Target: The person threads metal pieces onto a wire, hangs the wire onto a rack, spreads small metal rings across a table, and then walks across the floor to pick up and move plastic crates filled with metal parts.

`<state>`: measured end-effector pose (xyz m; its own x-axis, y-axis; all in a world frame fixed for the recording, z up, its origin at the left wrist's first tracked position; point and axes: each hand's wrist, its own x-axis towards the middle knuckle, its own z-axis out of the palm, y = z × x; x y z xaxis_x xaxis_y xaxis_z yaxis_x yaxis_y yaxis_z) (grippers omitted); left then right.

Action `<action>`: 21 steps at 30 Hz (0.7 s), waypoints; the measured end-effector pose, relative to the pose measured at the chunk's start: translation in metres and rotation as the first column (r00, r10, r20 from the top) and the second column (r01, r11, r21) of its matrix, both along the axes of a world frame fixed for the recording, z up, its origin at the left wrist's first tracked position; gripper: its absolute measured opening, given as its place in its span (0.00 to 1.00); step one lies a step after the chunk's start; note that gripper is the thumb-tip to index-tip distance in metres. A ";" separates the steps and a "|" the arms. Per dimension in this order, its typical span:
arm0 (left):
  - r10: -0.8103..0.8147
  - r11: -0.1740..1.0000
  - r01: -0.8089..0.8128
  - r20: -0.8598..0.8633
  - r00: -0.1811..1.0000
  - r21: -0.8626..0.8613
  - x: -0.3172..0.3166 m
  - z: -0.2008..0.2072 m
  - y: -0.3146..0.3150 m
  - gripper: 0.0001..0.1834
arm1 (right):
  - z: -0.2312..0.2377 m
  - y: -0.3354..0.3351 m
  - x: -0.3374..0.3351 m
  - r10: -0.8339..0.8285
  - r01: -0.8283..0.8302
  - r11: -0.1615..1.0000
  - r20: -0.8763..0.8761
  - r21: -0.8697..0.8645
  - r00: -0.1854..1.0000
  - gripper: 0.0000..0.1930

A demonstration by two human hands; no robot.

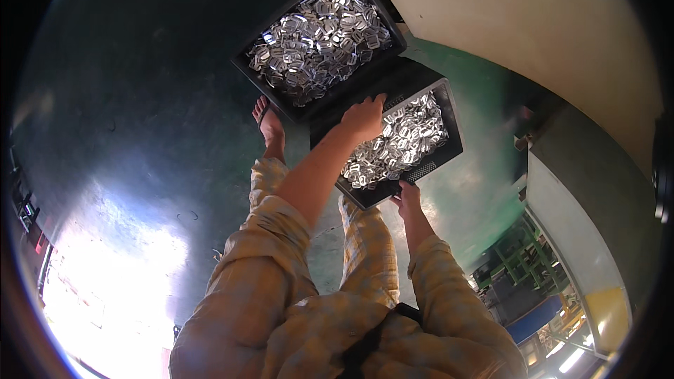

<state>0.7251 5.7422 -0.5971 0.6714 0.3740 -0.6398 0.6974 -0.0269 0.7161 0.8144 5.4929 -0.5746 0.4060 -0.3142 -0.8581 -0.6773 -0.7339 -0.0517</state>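
Observation:
A black plastic crate (456, 123) hangs tilted in front of me, partly filled with small shiny metal buckles (404, 142) that look flat and slotted. My left hand (364, 119) reaches across to its far left side, with fingers closed over the rim. At the near side, my right hand (407, 198) grips the edge beside a perforated strip of the wall. Just beyond stands a second black crate (399, 41), heaped with similar metal buckles (323, 38). Some of my fingers are hidden behind the held crate's walls.
Green floor (154, 133) spreads around my feet, with bright glare at the lower left. A large pale panel (505, 14) rises at the upper right. Green metal frames (523, 263) and a blue surface (533, 319) stand at the lower right. My sandalled foot (269, 121) is near the second crate.

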 end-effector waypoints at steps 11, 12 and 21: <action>0.285 0.824 -0.082 -0.285 0.915 0.560 -0.111 -0.080 0.197 0.26 | -0.016 0.241 -0.077 0.201 -0.509 0.526 0.482 0.681 0.853 0.39; 0.253 0.909 -0.152 -0.222 0.942 0.388 -0.117 -0.091 0.204 0.24 | -0.025 0.260 -0.082 0.200 -0.392 0.722 0.372 0.569 0.907 0.41; 0.317 0.808 -0.305 0.063 0.946 0.504 -0.142 -0.100 0.186 0.23 | -0.104 0.260 -0.052 -0.294 0.320 0.909 -0.135 0.266 0.946 0.21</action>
<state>0.5827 5.9282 -0.6971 0.4514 0.8327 -0.3206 0.7463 -0.1555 0.6471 0.7620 5.7531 -0.6790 0.2455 -0.1516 -0.9575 -0.8783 -0.4528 -0.1535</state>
